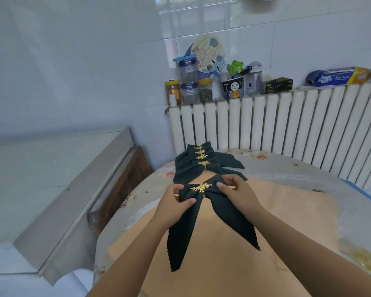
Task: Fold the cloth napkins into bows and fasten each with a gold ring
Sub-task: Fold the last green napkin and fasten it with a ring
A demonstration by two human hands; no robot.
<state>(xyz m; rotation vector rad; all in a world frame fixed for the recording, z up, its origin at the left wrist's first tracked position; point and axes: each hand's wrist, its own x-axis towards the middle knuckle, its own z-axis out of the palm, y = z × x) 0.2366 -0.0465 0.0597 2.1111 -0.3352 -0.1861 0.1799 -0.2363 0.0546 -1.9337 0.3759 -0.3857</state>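
Two bare forearms, left hand (173,200) and right hand (234,189) ungloved, sleeveless

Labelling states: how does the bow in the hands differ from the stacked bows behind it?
The held bow is gripped at both loops by the left hand and right hand; the stacked bows lie untouched. The held bow is single, tails toward the person; the stack overlaps, showing four rings. Both are dark green with gold leaf rings.
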